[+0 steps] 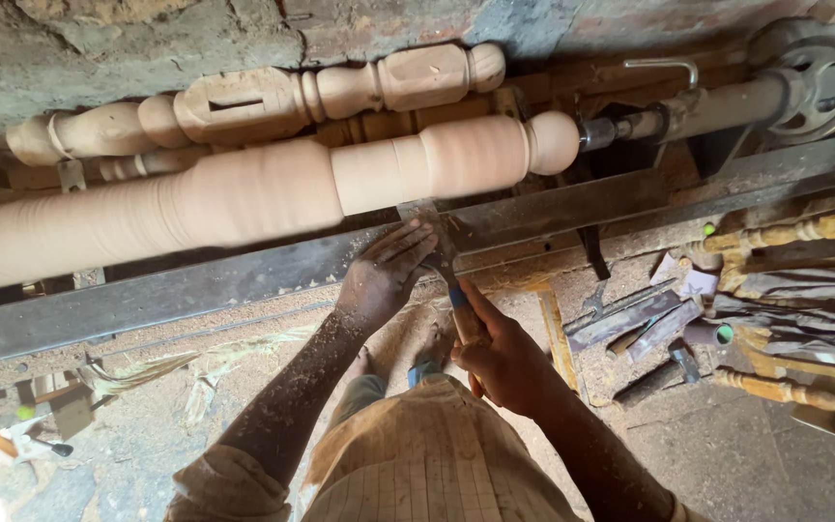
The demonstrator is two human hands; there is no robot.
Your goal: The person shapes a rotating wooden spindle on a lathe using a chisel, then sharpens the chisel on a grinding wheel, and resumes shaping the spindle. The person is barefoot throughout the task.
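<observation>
A long pale wooden workpiece (244, 198) is mounted across a lathe, blurred with spin, ending in a ball at its right end. My left hand (384, 275) presses a flat chisel (434, 240) down on the long metal tool rest (553, 208). The blade tip meets the wood from below, near a groove. My right hand (504, 358) grips the chisel's wooden handle lower down, by a blue band. Both forearms are dusted with sawdust.
A finished turned post (253, 101) lies against the wall behind the lathe. The drive shaft and a pulley wheel (819, 82) sit at the right. Chisels and metal tools (645, 324) and turned yellow legs (794, 391) lie on the sawdust-covered floor at right.
</observation>
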